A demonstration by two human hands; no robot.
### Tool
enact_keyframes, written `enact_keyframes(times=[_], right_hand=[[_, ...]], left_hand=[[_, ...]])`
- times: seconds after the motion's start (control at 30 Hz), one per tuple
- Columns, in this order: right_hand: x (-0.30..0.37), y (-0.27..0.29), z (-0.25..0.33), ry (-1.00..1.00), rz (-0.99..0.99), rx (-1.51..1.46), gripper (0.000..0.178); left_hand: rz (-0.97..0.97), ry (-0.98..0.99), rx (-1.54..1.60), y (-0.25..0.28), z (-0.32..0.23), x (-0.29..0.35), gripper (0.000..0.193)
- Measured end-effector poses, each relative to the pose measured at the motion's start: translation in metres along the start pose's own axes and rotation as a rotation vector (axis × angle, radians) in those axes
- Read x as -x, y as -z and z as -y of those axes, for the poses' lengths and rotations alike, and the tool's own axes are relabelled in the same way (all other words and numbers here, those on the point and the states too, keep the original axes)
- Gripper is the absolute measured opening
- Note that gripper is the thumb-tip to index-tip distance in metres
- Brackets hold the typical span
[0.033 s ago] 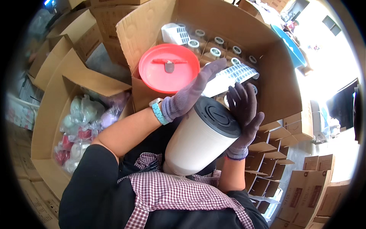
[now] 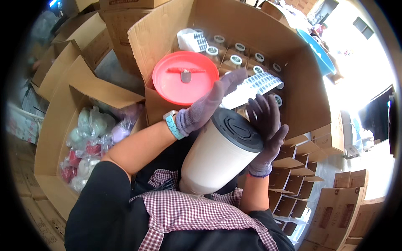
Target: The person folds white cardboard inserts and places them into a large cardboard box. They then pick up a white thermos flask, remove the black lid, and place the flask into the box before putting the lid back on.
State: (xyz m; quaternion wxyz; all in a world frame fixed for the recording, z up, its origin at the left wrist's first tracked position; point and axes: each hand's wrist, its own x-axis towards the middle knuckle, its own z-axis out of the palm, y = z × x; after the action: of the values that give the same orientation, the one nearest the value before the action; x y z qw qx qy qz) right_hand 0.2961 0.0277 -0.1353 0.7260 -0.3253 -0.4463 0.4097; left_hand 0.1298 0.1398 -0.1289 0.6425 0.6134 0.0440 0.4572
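Note:
A white cylindrical canister (image 2: 211, 157) with a dark grey ridged lid (image 2: 237, 130) leans in my lap, its lid end tilted up and away from me. My left hand (image 2: 206, 104), in a purple-grey knitted glove, rests its palm against the canister's left side near the lid, fingers stretched out. On the other side my right hand (image 2: 268, 127), gloved in a darker shade, lies along the lid's edge with its fingers spread. Past my hands is a sheet of small printed labels (image 2: 255, 87). A red round basin (image 2: 184, 90) holds a small tool with a red handle (image 2: 186, 77).
A large open carton (image 2: 307, 92) ahead holds several clear jars (image 2: 212, 52) with white-rimmed lids and another label sheet (image 2: 192, 40). At left, an open carton (image 2: 50, 154) contains plastic-wrapped pieces (image 2: 94, 125). Cardboard dividers (image 2: 293, 175) and stacked cartons (image 2: 335, 213) stand at right.

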Motion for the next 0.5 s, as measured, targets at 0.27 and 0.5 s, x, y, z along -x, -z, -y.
enact_keyframes(times=[0.27, 0.5], right_hand=[[0.011, -0.006, 0.015, 0.0, -0.031, 0.309, 0.057], [0.034, -0.049, 0.053, 0.414, 0.318, 1.165, 0.058]], left_hand=[[0.03, 0.195, -0.09, 0.018, -0.012, 0.04, 0.068], [-0.085, 0.161, 0.145, 0.001, 0.001, 0.064, 0.062]])
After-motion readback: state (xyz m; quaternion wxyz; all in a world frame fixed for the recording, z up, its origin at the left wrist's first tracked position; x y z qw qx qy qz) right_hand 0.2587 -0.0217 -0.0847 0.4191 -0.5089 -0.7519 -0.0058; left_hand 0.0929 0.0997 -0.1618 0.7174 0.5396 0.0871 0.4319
